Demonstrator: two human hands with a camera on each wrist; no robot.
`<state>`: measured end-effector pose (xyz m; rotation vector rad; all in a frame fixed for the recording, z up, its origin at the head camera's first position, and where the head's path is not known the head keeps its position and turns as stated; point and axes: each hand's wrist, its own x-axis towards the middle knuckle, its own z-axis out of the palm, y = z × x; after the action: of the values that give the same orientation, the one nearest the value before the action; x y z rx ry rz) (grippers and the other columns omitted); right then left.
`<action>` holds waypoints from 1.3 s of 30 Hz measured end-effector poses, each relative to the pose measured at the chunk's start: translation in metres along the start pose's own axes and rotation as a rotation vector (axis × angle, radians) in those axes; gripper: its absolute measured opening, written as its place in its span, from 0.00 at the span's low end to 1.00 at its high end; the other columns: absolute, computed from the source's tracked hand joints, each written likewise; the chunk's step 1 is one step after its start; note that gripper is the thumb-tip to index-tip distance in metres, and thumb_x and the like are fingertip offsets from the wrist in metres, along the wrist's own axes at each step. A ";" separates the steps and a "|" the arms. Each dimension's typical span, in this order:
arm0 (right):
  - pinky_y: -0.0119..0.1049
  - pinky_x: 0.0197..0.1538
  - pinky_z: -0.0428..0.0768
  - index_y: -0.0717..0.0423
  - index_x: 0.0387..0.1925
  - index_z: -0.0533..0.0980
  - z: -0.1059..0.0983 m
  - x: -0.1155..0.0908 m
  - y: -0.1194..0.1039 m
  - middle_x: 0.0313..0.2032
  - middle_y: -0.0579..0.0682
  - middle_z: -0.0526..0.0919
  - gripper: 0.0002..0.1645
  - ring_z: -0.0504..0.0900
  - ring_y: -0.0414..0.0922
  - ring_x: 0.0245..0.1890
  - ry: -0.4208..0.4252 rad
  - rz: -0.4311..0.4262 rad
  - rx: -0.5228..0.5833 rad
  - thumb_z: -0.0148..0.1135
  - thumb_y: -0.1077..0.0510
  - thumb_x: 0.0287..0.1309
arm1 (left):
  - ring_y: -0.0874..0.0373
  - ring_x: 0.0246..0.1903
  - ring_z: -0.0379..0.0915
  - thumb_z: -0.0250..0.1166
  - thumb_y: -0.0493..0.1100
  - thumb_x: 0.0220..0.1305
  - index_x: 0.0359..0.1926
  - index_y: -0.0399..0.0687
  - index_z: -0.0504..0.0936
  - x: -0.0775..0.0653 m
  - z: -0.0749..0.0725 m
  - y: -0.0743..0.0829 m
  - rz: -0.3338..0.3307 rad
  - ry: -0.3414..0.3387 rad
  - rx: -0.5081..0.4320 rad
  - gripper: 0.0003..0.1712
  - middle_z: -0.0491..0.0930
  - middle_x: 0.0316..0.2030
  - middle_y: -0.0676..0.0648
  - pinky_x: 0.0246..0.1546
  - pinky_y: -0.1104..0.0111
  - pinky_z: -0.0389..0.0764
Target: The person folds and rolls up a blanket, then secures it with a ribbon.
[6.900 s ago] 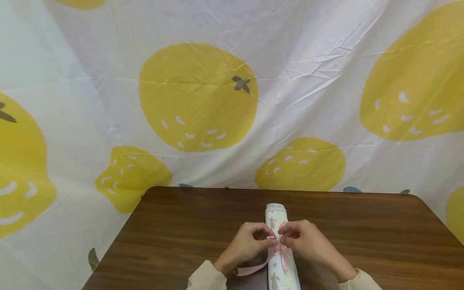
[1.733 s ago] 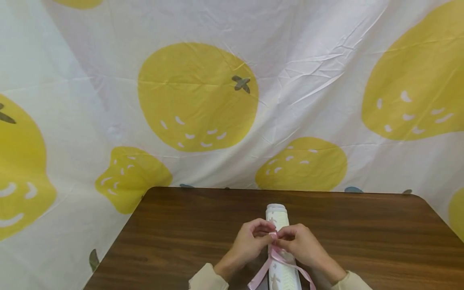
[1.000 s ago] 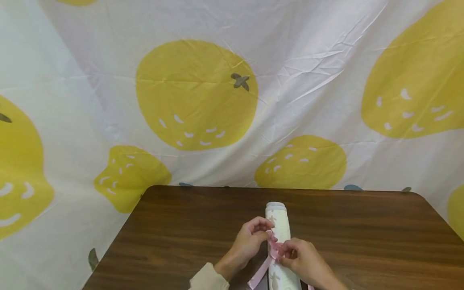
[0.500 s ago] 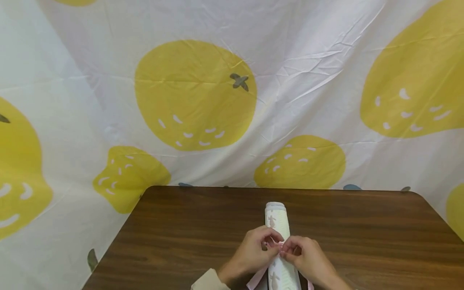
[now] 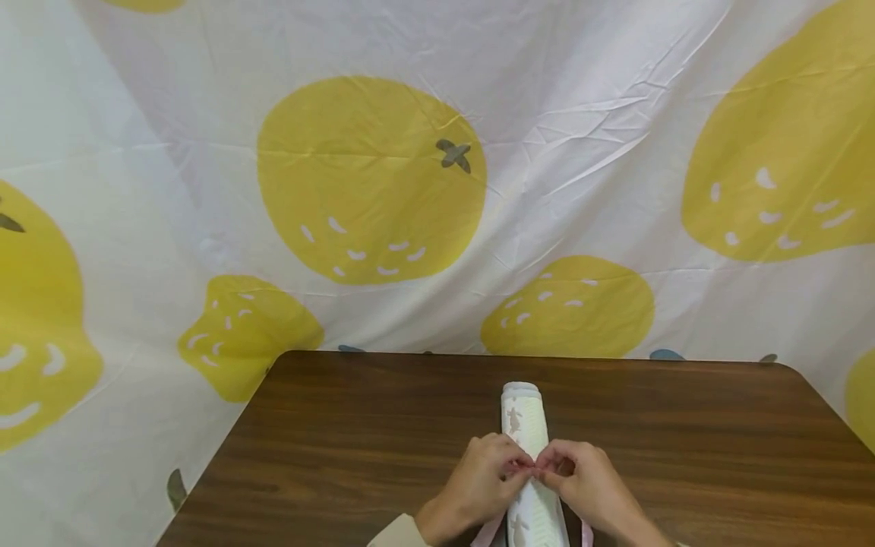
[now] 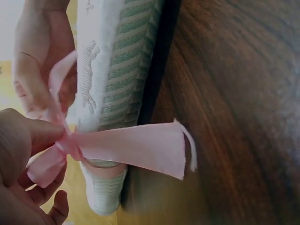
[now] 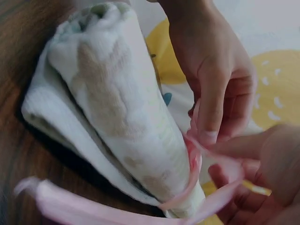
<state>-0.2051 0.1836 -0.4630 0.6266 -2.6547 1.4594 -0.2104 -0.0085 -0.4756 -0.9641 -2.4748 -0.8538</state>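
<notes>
A white rolled towel [image 5: 525, 418] with tan animal figures and green ribbing lies lengthwise on the table. Pink ribbon [image 6: 136, 145] is wrapped round it and bunched in a knot on top, one loose tail reaching past the towel's side. My left hand [image 5: 481, 479] pinches a ribbon loop [image 6: 47, 168] beside the knot. Opposite it, my right hand [image 5: 591, 482] pinches another part of the ribbon [image 7: 225, 168] between thumb and fingers. The fingertips of both hands nearly meet above the towel and hide most of the knot in the head view.
The dark wood-grain table [image 5: 383, 410] has rounded far corners. Behind it hangs a white cloth [image 5: 581, 114] printed with yellow fruit.
The hands worked the ribbon at different heights a second ago; they have come together level over the knot, drawing the ribbon between them. The towel has stayed in place.
</notes>
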 end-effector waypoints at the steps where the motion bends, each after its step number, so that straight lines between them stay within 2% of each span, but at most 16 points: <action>1: 0.29 0.26 0.73 0.49 0.28 0.81 -0.001 0.000 0.000 0.23 0.38 0.78 0.06 0.72 0.31 0.23 0.009 -0.011 -0.002 0.71 0.61 0.56 | 0.70 0.32 0.73 0.72 0.40 0.57 0.32 0.50 0.89 0.000 0.000 0.000 -0.007 0.001 -0.006 0.01 0.84 0.29 0.56 0.35 0.81 0.62; 4: 0.29 0.28 0.74 0.49 0.30 0.81 -0.002 0.003 0.001 0.27 0.39 0.81 0.03 0.73 0.32 0.26 0.037 -0.033 -0.013 0.68 0.59 0.59 | 0.71 0.32 0.73 0.72 0.39 0.56 0.32 0.51 0.88 -0.001 0.001 -0.001 -0.024 0.012 -0.026 0.02 0.84 0.28 0.57 0.35 0.81 0.62; 7: 0.29 0.30 0.75 0.50 0.32 0.82 -0.002 0.007 0.003 0.31 0.41 0.83 0.02 0.75 0.32 0.28 0.027 -0.037 -0.027 0.66 0.60 0.61 | 0.71 0.31 0.73 0.73 0.39 0.55 0.32 0.51 0.88 -0.002 0.001 -0.002 -0.022 0.022 -0.016 0.03 0.84 0.28 0.57 0.35 0.81 0.63; 9: 0.29 0.31 0.75 0.52 0.34 0.83 -0.002 0.011 0.005 0.33 0.42 0.83 0.02 0.75 0.32 0.29 -0.011 -0.042 -0.036 0.66 0.61 0.60 | 0.71 0.31 0.74 0.73 0.40 0.54 0.32 0.51 0.88 -0.003 0.001 -0.002 -0.010 0.033 0.007 0.03 0.84 0.28 0.57 0.35 0.81 0.63; 14: 0.29 0.29 0.74 0.56 0.39 0.85 -0.001 0.018 0.008 0.32 0.43 0.79 0.07 0.72 0.32 0.28 -0.129 -0.089 -0.070 0.68 0.62 0.57 | 0.72 0.29 0.75 0.74 0.41 0.53 0.30 0.52 0.88 -0.005 0.001 -0.002 0.022 0.052 0.088 0.03 0.84 0.28 0.58 0.37 0.80 0.68; 16: 0.28 0.28 0.74 0.57 0.39 0.85 0.000 0.018 0.008 0.31 0.43 0.78 0.08 0.71 0.31 0.26 -0.147 -0.105 -0.083 0.68 0.63 0.56 | 0.73 0.29 0.76 0.73 0.41 0.53 0.30 0.52 0.87 -0.006 0.001 -0.002 0.027 0.057 0.105 0.03 0.84 0.28 0.59 0.38 0.79 0.70; 23: 0.27 0.25 0.71 0.52 0.29 0.86 0.004 0.019 0.007 0.29 0.40 0.77 0.08 0.68 0.29 0.24 -0.078 -0.185 -0.139 0.71 0.68 0.47 | 0.72 0.30 0.76 0.73 0.40 0.53 0.30 0.52 0.87 -0.009 0.001 -0.004 0.028 0.067 0.100 0.03 0.84 0.28 0.58 0.38 0.80 0.71; 32: 0.28 0.24 0.73 0.52 0.28 0.80 0.003 0.022 0.003 0.26 0.42 0.81 0.06 0.72 0.31 0.21 -0.096 -0.035 -0.044 0.68 0.65 0.55 | 0.69 0.28 0.75 0.75 0.41 0.50 0.28 0.52 0.86 -0.009 0.003 -0.004 0.056 0.130 0.122 0.05 0.82 0.27 0.58 0.32 0.82 0.63; 39: 0.29 0.26 0.72 0.53 0.30 0.78 0.006 0.022 0.002 0.27 0.42 0.81 0.05 0.72 0.32 0.23 -0.058 -0.030 0.009 0.66 0.65 0.58 | 0.69 0.26 0.74 0.74 0.42 0.50 0.27 0.52 0.84 -0.008 0.006 -0.002 0.009 0.185 0.158 0.06 0.81 0.27 0.58 0.30 0.83 0.61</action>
<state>-0.2254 0.1723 -0.4630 0.7176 -2.6707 1.4683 -0.2066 -0.0092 -0.4851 -0.8039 -2.3375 -0.6981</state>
